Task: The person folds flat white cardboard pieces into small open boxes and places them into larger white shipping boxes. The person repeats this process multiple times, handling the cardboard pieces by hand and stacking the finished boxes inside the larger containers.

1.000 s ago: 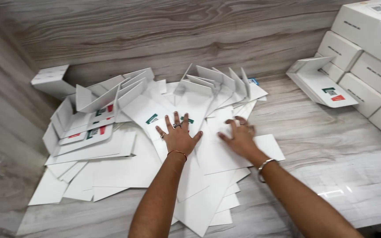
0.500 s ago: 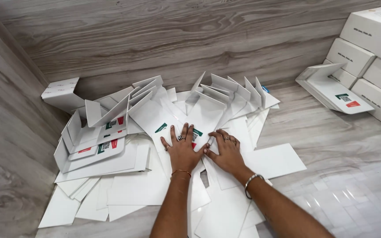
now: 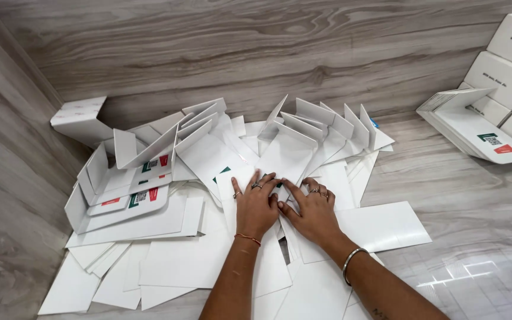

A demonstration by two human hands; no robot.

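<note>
Both hands press flat on one white flat-folded cardboard carton blank point(image 3: 280, 163) atop the heap at the middle of the grey wood-grain surface point(image 3: 475, 207): left hand point(image 3: 257, 204) and right hand point(image 3: 312, 210) side by side, fingers spread, gripping nothing. It looks like smoothing or squaring the sheet; lifting it would call for sliding fingertips under a stiff, slick edge. Glossy half-folded blanks point(image 3: 131, 178) fan out behind, and closed white boxes point(image 3: 505, 77) stack at the far right corner.

Head camera, looking down (close), floor corner point(image 3: 481, 225)

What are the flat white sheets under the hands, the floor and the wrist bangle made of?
Flat white sheets: thin cardboard or card stock by the look, smooth matte white; creased flaps stand up at the far edge. Floor: grey wood-grain surface, laminate or vinyl perhaps; glossy, since it mirrors a window. Bangle on the right hand: looks like silvery metal, with a thin shine. Left hand lies flat on the sheets.
</note>
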